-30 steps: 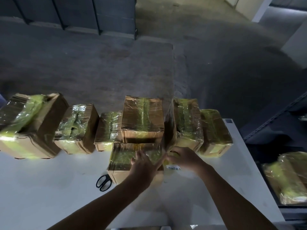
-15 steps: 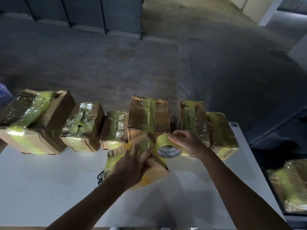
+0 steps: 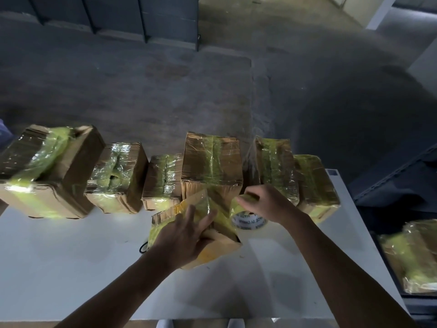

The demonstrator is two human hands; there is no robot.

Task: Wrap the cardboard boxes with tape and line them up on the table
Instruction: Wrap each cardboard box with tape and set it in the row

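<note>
Wrapping seems midway on the tilted cardboard box (image 3: 220, 245), propped on the white table (image 3: 71, 268) just before the row of taped boxes (image 3: 210, 162): left hand (image 3: 182, 235) presses it with spread fingers, right hand (image 3: 267, 204) clutches the tape roll (image 3: 248, 220) beside it, which next should be pulled taut round the box.

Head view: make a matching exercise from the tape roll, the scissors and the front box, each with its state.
Things:
1. tape roll
2. scissors
3. front box

States:
a. tipped up on an edge under the left hand
b. gripped by the right hand
c. mostly hidden, only a black handle showing

Pairs: 1-b, 2-c, 3-a
</note>
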